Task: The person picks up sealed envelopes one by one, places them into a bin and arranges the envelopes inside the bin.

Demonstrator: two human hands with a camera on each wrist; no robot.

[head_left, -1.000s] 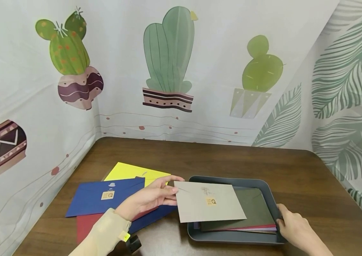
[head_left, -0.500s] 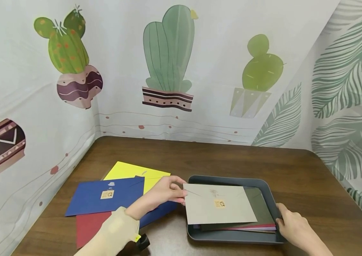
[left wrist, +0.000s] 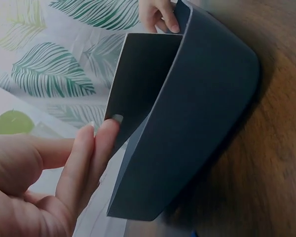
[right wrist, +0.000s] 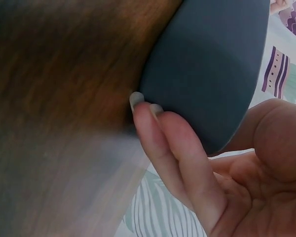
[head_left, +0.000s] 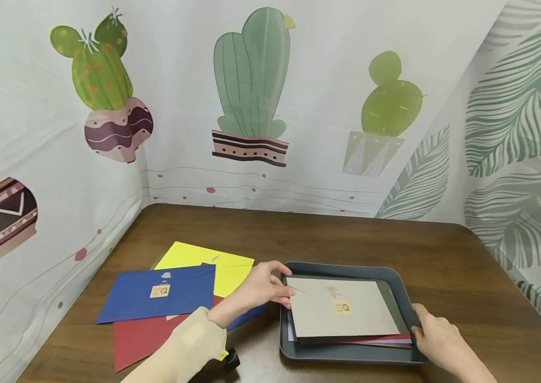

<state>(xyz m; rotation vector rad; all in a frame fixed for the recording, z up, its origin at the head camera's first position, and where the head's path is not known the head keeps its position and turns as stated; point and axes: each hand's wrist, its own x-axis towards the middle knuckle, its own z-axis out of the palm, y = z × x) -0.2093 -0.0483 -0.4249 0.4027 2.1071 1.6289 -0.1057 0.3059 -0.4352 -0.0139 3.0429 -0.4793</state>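
Observation:
A light grey envelope (head_left: 347,316) with a gold sticker lies over the stack inside the dark grey tray (head_left: 347,357). My left hand (head_left: 265,287) pinches its left edge, thumb on top and fingers underneath. Seen from the left wrist, the envelope's shaded underside (left wrist: 145,69) tilts above the tray wall (left wrist: 197,103). Beneath it a dark green envelope (head_left: 398,314) shows at the right, with red and lavender edges below. My right hand (head_left: 442,338) grips the tray's right rim; in the right wrist view its fingers press the outer wall (right wrist: 202,64), while the thumb is partly hidden behind the rim.
Left of the tray, a blue envelope (head_left: 126,300) with a gold sticker overlaps a yellow envelope (head_left: 232,276) and a red envelope (head_left: 138,343). More blue paper shows beneath the left forearm. The brown wooden table (head_left: 323,234) meets a cactus-print cloth (head_left: 318,106) at the back.
My left hand has carried the grey envelope rightward and down, from across the tray's left rim to over the stack inside. The right hand has stayed on the rim.

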